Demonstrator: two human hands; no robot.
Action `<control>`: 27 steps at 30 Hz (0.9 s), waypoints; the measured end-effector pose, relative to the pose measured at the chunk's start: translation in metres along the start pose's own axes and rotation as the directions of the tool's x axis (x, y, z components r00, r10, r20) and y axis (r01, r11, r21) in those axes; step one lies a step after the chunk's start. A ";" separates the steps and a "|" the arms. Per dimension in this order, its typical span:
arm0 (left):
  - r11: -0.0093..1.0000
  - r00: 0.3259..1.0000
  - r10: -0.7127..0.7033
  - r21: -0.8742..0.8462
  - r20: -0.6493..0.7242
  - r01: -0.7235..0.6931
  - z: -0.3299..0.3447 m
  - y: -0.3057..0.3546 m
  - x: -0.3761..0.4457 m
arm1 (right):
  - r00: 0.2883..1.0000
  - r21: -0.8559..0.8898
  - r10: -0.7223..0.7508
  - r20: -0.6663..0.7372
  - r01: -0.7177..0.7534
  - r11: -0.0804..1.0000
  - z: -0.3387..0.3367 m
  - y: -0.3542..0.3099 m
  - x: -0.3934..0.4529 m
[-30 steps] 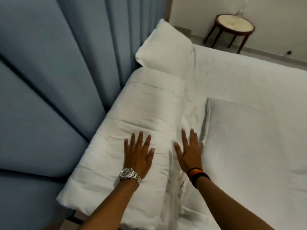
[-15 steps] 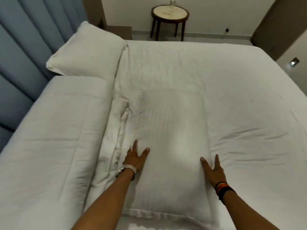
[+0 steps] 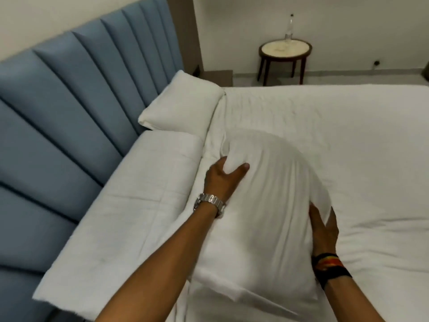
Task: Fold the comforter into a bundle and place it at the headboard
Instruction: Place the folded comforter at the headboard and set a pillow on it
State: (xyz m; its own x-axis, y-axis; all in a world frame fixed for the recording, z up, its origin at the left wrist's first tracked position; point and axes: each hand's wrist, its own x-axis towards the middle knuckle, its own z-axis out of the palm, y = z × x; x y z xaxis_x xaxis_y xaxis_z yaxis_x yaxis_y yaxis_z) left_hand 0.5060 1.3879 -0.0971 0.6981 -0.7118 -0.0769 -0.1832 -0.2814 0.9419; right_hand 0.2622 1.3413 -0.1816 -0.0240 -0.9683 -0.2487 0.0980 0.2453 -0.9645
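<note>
The white comforter (image 3: 130,205) lies folded into a long bundle along the blue padded headboard (image 3: 69,108) on the left. A white pillow (image 3: 262,205) is raised off the sheet in the middle of the bed. My left hand (image 3: 222,180), with a metal watch at the wrist, grips the pillow's left side. My right hand (image 3: 323,228), with dark bands at the wrist, clasps its right edge. The pillow hides most of the fingers of both hands.
A second white pillow (image 3: 183,105) rests against the headboard beyond the bundle. The white bedsheet (image 3: 348,140) spreads to the right. A round side table (image 3: 285,49) with a glass bottle (image 3: 288,29) stands on the floor past the bed's far edge.
My hands left the folded comforter, moved right onto the pillow lying flat, then gripped its sides and lifted it. The view swung, bringing the headboard into sight.
</note>
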 end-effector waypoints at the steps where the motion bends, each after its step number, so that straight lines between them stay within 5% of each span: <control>1: 0.998 0.998 0.058 0.029 -0.032 -0.057 -0.026 0.016 0.001 | 1.000 0.016 -0.006 0.016 0.005 1.000 0.018 -0.012 -0.013; 5: 0.963 0.973 0.204 0.201 -0.108 -0.180 -0.164 0.045 0.005 | 0.989 0.087 -0.116 0.094 0.108 0.990 0.101 -0.035 -0.085; 9: 0.881 0.988 0.018 0.469 -0.154 0.057 -0.312 0.002 0.008 | 0.970 -0.088 -0.130 0.207 0.151 0.985 0.186 -0.015 -0.173; 12: 0.737 0.968 -0.181 0.627 -0.175 0.251 -0.378 -0.077 0.015 | 0.947 -0.329 0.073 0.312 0.035 0.944 0.236 0.033 -0.223; 15: 0.668 0.979 -0.188 0.721 -0.075 0.184 -0.394 -0.168 0.008 | 0.913 -0.574 0.216 0.347 0.024 0.819 0.281 0.077 -0.251; 18: 0.673 0.999 0.018 0.739 0.030 -0.034 -0.386 -0.229 -0.007 | 0.899 -0.714 -0.079 0.431 0.393 0.579 0.319 0.091 -0.263; 21: 0.667 0.995 0.100 0.742 0.008 -0.073 -0.380 -0.246 -0.009 | 0.832 -0.773 -0.063 0.552 0.538 0.336 0.334 0.103 -0.247; 24: 0.647 0.996 0.091 0.759 0.023 -0.077 -0.375 -0.233 -0.007 | 0.843 -0.809 0.065 0.534 0.487 0.331 0.334 0.100 -0.234; 27: 0.660 0.984 0.170 0.735 0.055 -0.155 -0.375 -0.197 0.000 | 0.821 -0.736 -0.001 0.571 0.513 0.443 0.331 0.057 -0.240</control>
State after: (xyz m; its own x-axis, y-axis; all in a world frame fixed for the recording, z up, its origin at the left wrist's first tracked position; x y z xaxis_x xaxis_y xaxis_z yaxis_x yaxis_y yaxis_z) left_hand 0.8011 1.6846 -0.1604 0.6175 -0.7838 0.0665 -0.7382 -0.5482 0.3933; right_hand 0.6031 1.5715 -0.1473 0.5488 -0.8219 -0.1526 -0.7009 -0.3529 -0.6198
